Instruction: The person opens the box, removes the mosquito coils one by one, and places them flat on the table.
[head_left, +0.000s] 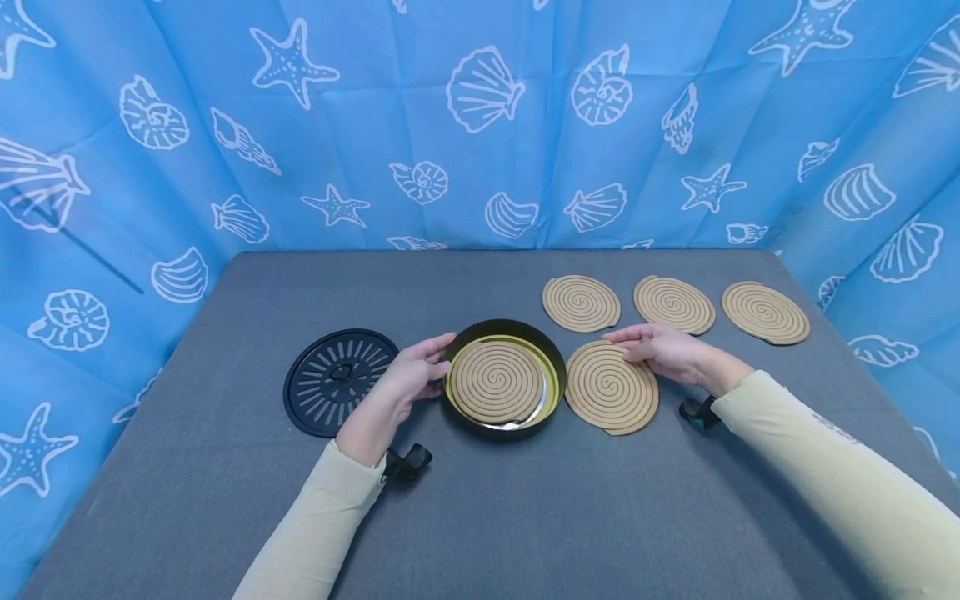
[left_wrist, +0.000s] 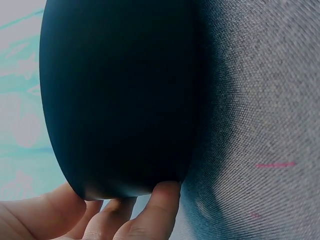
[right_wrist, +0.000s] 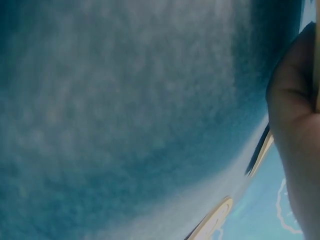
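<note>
A round black tin (head_left: 558,346) with a gold-coloured inside stands mid-table, a brown mosquito coil (head_left: 497,382) lying in it. My left hand (head_left: 408,372) holds the tin by its left side. In the left wrist view, the thumb (left_wrist: 55,210) is at the rim and the fingertips (left_wrist: 167,192) press the dark outer wall. Just right of the tin, my right hand (head_left: 663,354) pinches the far right edge of another mosquito coil (head_left: 611,388). Only a sliver of this coil (right_wrist: 318,75) shows in the right wrist view, beside the hand (right_wrist: 295,115).
A black slotted lid (head_left: 330,408) with a small central handle lies left of the tin, partly behind my left forearm. Three more mosquito coils (head_left: 581,303) lie in a row along the back right of the grey table (head_left: 525,517). A blue shell-print curtain (head_left: 480,150) hangs behind.
</note>
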